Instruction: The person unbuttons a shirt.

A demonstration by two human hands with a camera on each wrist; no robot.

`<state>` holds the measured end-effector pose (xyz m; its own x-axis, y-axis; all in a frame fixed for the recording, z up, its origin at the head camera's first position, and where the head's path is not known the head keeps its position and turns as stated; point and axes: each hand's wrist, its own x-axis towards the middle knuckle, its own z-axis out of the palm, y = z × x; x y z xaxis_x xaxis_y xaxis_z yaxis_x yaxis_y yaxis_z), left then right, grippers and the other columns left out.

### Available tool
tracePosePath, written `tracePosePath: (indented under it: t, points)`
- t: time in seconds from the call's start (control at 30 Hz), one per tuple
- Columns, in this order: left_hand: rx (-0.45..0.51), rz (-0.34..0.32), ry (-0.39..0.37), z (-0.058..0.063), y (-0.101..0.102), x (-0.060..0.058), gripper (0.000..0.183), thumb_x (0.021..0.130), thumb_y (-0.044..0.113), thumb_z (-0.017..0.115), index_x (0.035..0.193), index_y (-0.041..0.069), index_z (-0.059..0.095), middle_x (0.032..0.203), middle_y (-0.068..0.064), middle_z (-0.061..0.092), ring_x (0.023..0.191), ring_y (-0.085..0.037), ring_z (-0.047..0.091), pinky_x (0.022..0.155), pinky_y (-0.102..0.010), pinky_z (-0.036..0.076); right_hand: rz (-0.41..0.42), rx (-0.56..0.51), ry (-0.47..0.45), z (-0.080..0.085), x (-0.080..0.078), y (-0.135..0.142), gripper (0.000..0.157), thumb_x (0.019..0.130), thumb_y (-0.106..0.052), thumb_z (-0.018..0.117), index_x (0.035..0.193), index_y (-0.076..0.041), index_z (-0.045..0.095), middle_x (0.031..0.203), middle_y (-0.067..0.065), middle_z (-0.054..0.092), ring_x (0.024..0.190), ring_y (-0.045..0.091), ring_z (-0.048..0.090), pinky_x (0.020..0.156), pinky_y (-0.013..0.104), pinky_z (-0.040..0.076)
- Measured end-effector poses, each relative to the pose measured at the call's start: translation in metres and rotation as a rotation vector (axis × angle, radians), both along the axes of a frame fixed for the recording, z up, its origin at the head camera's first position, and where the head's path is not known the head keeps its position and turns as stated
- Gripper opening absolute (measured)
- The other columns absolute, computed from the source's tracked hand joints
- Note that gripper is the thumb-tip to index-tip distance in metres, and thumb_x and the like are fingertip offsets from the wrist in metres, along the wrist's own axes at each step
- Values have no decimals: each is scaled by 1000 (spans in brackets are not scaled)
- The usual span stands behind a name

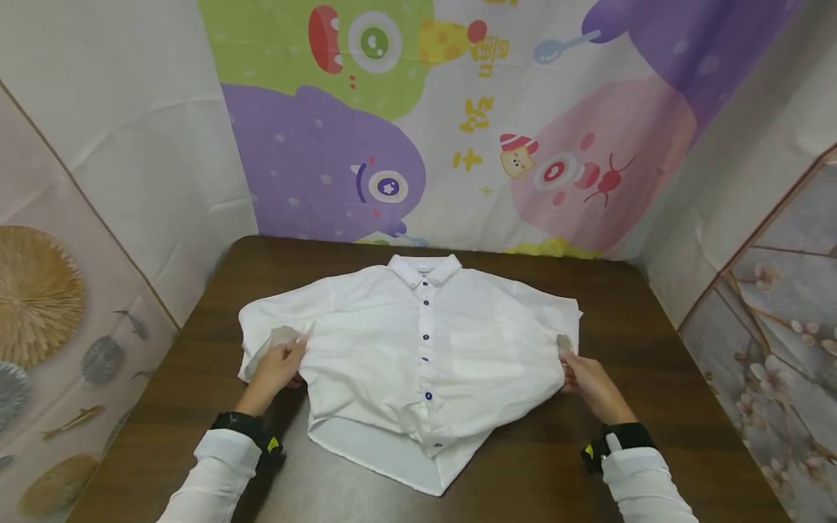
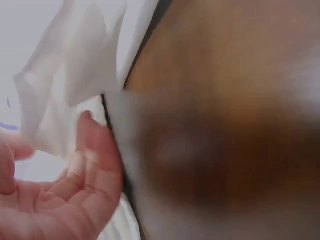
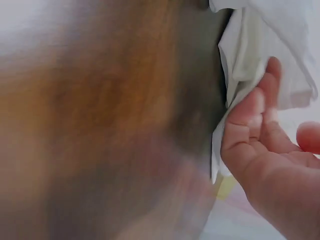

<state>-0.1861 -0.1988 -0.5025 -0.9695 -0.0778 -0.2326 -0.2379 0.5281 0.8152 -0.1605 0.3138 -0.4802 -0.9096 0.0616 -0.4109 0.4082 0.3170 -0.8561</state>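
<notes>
A white short-sleeved shirt (image 1: 379, 334) with a collar and dark blue buttons lies front up, its collar toward the back. Its front hem is bunched higher than the back hem, which shows below it. At the shirt's left edge, just below the sleeve, my left hand (image 1: 280, 365) pinches the cloth. My right hand (image 1: 591, 383) pinches the opposite side edge below the other sleeve. The left wrist view shows loose white cloth (image 2: 92, 55) by the curled fingers (image 2: 102, 150). In the right wrist view, folds of cloth (image 3: 247, 45) lie against the fingers (image 3: 242, 125).
The shirt lies on a dark brown wooden table (image 1: 543, 465), with a bright glare patch near its front. Behind the table hangs a cartoon-printed curtain (image 1: 471, 203). Patterned cloth panels stand at the left and right sides. Both forearms wear white sleeves and black wrist straps (image 1: 628, 436).
</notes>
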Motion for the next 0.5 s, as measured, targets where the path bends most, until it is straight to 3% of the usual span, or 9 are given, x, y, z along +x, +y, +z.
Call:
tracePosePath:
  t: [0.07, 0.17, 0.27, 0.37, 0.5]
  points:
    - [9, -15, 14, 2, -1, 10, 45, 100, 29, 38, 112, -12, 52, 83, -19, 59, 65, -17, 60, 63, -33, 55, 4, -47, 15, -1, 8, 4, 45, 101, -19, 32, 130, 16, 35, 84, -5, 56, 74, 5, 56, 71, 21, 50]
    - [20, -24, 43, 6, 1, 23, 38, 99, 22, 39, 110, -12, 53, 86, -22, 61, 71, -20, 61, 67, -36, 54, 55, -80, 32, -4, 20, 9, 41, 97, -8, 42, 127, 19, 39, 84, -7, 59, 76, 5, 59, 73, 21, 51]
    - [66, -33, 33, 12, 7, 34, 32, 98, 18, 44, 105, -11, 54, 89, -20, 61, 75, -20, 61, 70, -35, 53, 102, -76, 42, -9, 27, 7, 40, 92, -9, 54, 121, 18, 47, 87, -7, 62, 81, 7, 61, 77, 22, 51]
    - [115, -57, 0, 16, 14, 41, 29, 96, 18, 49, 98, -11, 54, 85, -14, 61, 74, -16, 60, 71, -31, 52, 77, -60, 43, -12, 30, 1, 41, 89, -18, 62, 117, 12, 55, 88, -8, 64, 84, 7, 62, 79, 23, 50]
    - [168, -68, -27, 21, 18, 45, 27, 95, 15, 51, 99, -11, 54, 85, -12, 60, 74, -14, 59, 72, -30, 53, -12, -75, 85, -12, 32, -11, 41, 89, -24, 62, 116, 7, 57, 88, -10, 64, 84, 5, 62, 80, 23, 50]
